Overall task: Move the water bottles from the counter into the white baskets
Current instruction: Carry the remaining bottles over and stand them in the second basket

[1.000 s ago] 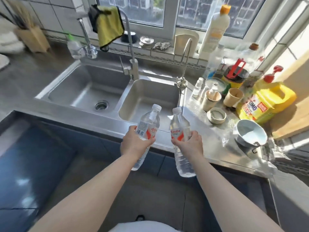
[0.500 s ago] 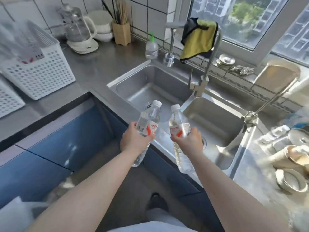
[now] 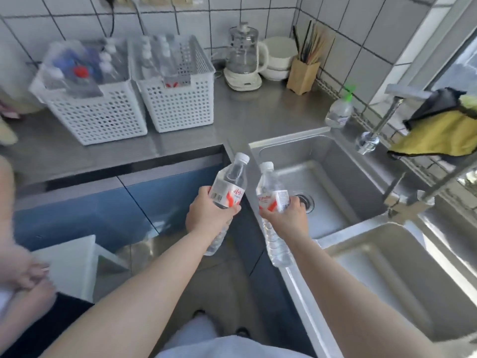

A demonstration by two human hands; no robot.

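Two bottles up: left hand (image 3: pixel 207 215) wraps one bottle (image 3: pixel 227 192), right hand (image 3: pixel 286 218) clamps another (image 3: pixel 273 200), baskets (image 3: pixel 178 104) well ahead.

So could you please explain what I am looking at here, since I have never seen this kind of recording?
There is no machine: a person wears a camera on the head, so the one picture looks down along their own arms. The left hand grips one water bottle, and the right hand grips another bottle, both in the air in front of the sink. On the steel counter beyond stand two white baskets, already holding bottles, beside a glass kettle.
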